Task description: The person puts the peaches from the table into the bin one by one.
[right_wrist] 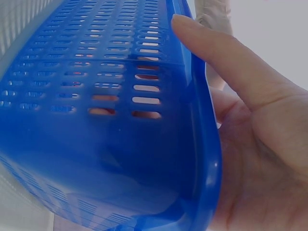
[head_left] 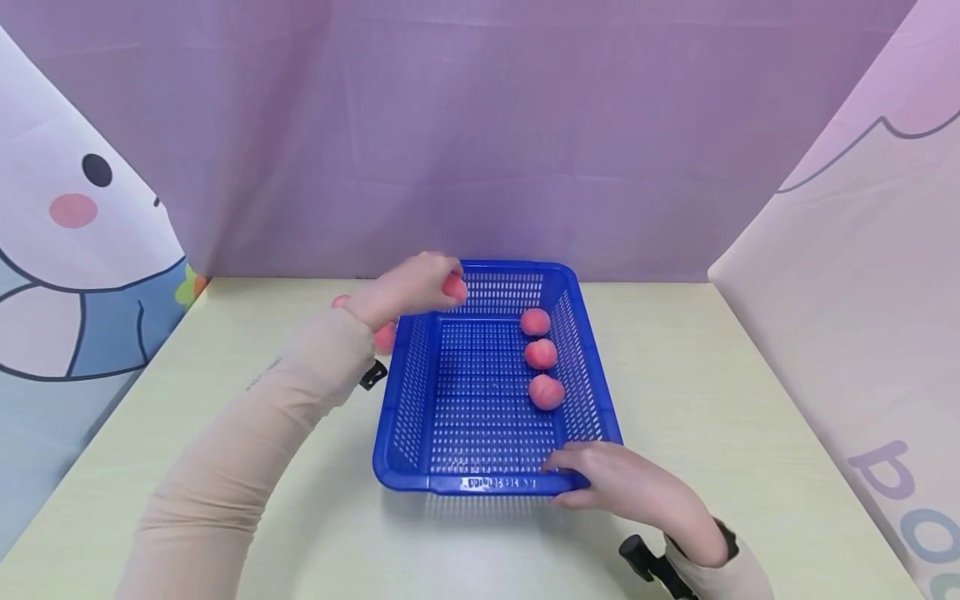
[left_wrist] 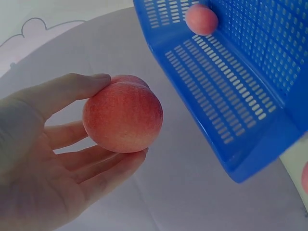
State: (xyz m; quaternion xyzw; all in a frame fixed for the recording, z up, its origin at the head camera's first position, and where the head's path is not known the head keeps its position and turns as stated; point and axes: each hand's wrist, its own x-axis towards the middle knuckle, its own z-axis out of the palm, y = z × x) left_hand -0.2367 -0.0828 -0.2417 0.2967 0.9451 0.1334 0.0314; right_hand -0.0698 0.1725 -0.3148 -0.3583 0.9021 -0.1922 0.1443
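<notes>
In the head view a blue plastic basket stands on the table. Three pink peaches sit in a row along its right side. Over the basket's back left corner, my left hand holds another peach. The left wrist view shows that peach between thumb and fingers, apart from the basket wall. My right hand grips the rim at the near right corner. Its thumb lies on the outside of the wall in the right wrist view, and the fingers are mostly hidden behind the rim.
Left of the basket, two more peaches, a nearer one and a farther one, lie partly hidden by my left arm. A purple cloth hangs behind the pale table, with printed panels at both sides.
</notes>
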